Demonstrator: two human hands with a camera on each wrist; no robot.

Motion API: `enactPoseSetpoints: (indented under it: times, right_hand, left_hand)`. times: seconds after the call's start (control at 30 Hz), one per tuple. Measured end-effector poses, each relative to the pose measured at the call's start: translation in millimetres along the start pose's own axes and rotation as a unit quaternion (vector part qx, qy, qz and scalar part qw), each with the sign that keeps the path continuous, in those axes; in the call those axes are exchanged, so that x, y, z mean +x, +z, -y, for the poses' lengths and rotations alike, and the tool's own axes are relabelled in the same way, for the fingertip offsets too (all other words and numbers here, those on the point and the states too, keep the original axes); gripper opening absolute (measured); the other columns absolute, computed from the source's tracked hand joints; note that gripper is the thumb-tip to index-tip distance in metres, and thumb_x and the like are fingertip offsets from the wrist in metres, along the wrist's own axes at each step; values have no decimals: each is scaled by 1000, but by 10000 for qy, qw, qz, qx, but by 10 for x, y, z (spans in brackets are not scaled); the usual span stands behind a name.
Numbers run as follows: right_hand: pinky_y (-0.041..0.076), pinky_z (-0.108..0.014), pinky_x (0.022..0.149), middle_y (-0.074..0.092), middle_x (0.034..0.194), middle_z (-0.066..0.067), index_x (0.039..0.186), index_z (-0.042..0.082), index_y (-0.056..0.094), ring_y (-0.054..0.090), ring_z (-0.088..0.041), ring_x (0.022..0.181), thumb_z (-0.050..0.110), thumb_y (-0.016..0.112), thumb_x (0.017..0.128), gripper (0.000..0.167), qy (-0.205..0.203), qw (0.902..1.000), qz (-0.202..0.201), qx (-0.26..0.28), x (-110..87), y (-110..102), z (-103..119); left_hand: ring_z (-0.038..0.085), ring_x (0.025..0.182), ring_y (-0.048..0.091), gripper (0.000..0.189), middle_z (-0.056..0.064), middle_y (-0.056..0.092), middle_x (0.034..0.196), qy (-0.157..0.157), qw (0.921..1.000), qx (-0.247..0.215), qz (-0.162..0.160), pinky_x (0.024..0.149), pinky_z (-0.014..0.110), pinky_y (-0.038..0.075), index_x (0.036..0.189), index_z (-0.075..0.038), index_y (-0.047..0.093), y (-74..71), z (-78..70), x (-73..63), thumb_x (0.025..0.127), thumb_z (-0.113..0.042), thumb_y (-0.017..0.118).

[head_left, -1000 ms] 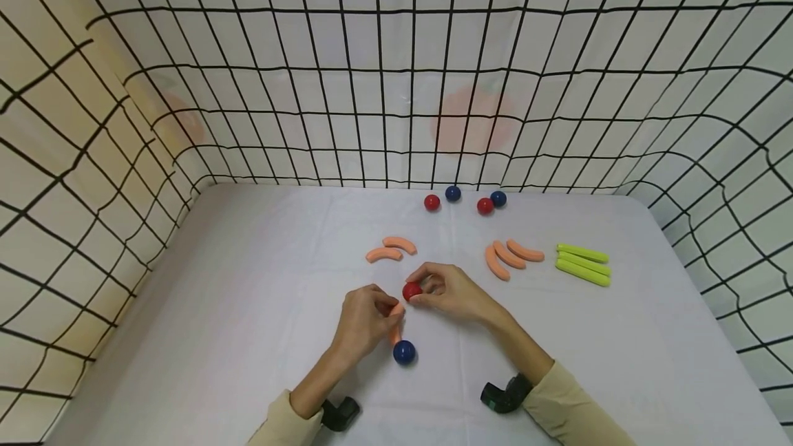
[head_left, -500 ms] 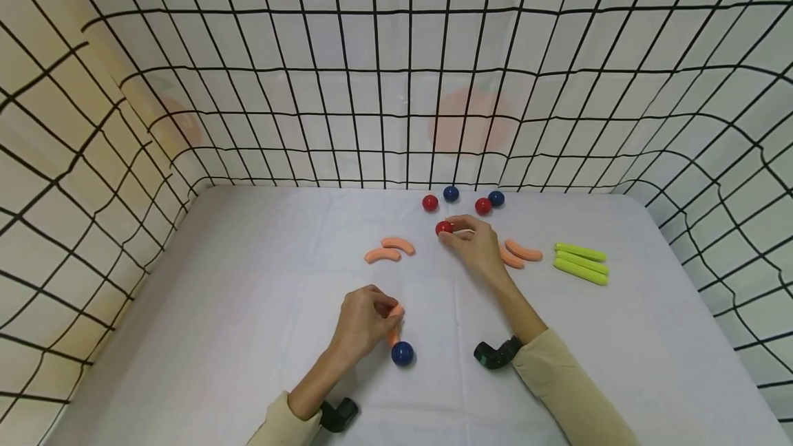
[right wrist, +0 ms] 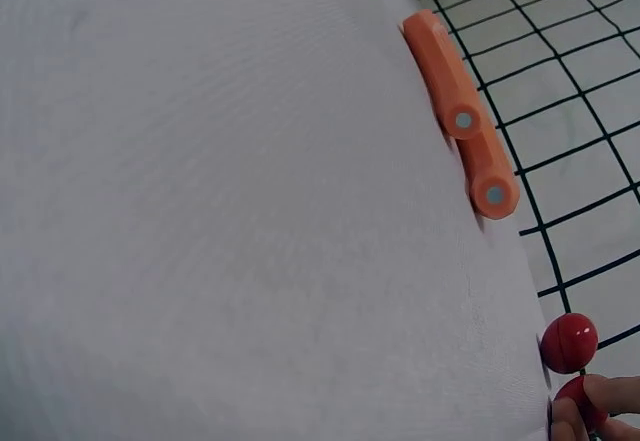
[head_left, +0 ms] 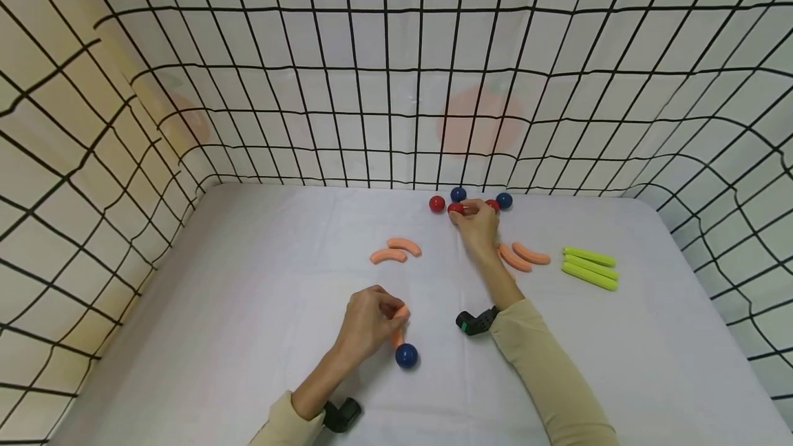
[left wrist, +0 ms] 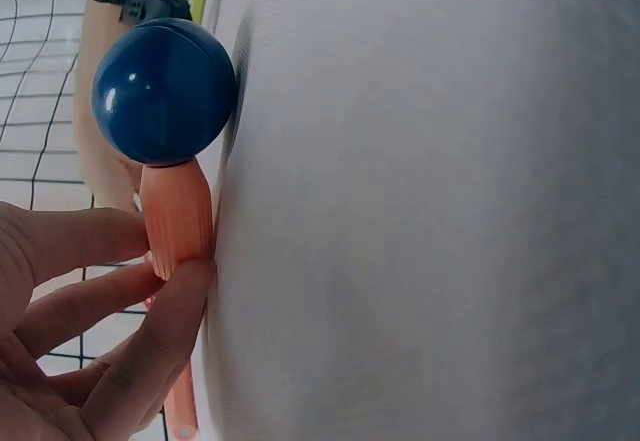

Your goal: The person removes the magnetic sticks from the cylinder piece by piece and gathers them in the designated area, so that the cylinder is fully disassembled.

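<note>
In the head view my left hand (head_left: 369,322) pinches a curved orange stick (head_left: 398,337) low over the white table. A blue ball (head_left: 406,356) sits against the stick's near end; the left wrist view shows the ball (left wrist: 163,91) touching the stick (left wrist: 178,216) between thumb and fingers. Farther off, my right hand (head_left: 478,226) pinches a red ball (head_left: 455,210) among the balls at the back. To its left lies another red ball (head_left: 436,204), with a blue ball (head_left: 458,194) just behind. A further red ball (head_left: 492,205) is partly hidden by the hand, beside a blue ball (head_left: 504,200).
Two curved orange sticks (head_left: 388,255) lie left of centre. More orange sticks (head_left: 531,254) lie by the right forearm, one mostly covered. Farther right are three straight green sticks (head_left: 590,272). Black wire grid (head_left: 347,115) fences the table's back and sides.
My right hand has carried the red ball away from beside the left hand, toward the balls at the back. The left hand keeps its pinch on the orange stick and stays nearly in place.
</note>
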State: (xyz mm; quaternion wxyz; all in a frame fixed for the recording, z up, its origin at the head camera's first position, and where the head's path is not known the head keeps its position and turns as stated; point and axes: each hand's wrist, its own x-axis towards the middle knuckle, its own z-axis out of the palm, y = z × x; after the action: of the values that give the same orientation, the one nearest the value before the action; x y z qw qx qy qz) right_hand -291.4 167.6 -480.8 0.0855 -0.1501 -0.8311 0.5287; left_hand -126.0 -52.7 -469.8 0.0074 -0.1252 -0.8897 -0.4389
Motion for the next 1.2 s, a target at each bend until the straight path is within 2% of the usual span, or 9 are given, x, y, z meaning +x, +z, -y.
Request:
enactPoseSetpoints:
  times: [0.13,0.23,0.5,0.73,0.87,1.0,1.07,1.2]
  right_hand:
    - [50,-35,90,72,116,-26,126,-2,68,67,-35,107,9,77,92,37,-67,10000,-8,-49,20,-2,-10]
    - [49,-38,92,72,116,-26,127,-1,68,66,-36,108,9,78,91,38,-67,9999,22,-118,21,-1,-16]
    - [44,-23,75,72,114,-25,130,1,68,70,-33,102,12,78,92,40,-120,9997,105,-158,3,-12,-15]
    - [48,-20,71,69,121,-22,141,2,59,69,-31,103,14,75,93,52,-74,9981,468,-397,-58,-78,29]
    - [57,-33,84,67,128,-22,142,2,57,70,-34,108,17,73,94,53,-244,9951,761,-583,-206,-159,79]
    - [59,-47,98,64,135,-23,142,3,58,70,-38,114,21,72,97,50,-510,9880,1250,-747,-480,-249,126]
    - [60,-48,97,63,136,-22,142,5,59,70,-37,114,24,72,97,50,-604,9828,1549,-799,-637,-290,135]
    - [63,-38,87,63,138,-15,142,13,60,71,-29,111,28,74,97,49,-649,9686,2331,-571,-919,-372,81]
  left_hand:
    - [17,70,71,11,10,72,80,59,10000,26,-44,59,15,52,92,3,82,5,2,-13,82,0,85]
    - [18,70,73,11,11,72,80,104,9999,-9,-78,59,15,52,93,4,81,8,8,-26,83,0,83]
    - [18,70,72,12,11,71,80,183,9998,-11,-115,58,15,52,94,4,81,10,13,-30,82,1,83]
    - [19,70,73,11,12,73,81,187,9997,-68,-123,59,15,53,94,4,81,2,5,-20,83,1,82]
    - [18,69,72,12,12,74,80,156,9997,-18,-207,59,16,53,94,5,81,-7,1,-11,83,1,82]
    - [17,69,71,14,11,73,81,62,9993,112,-353,59,17,53,95,5,81,-9,9,1,82,2,83]
    - [18,70,71,15,11,72,81,11,9990,155,-417,59,17,53,95,5,81,-12,12,6,81,1,84]
    - [21,72,72,15,12,72,84,-35,9985,247,-497,60,17,53,94,4,81,-15,14,10,80,0,85]
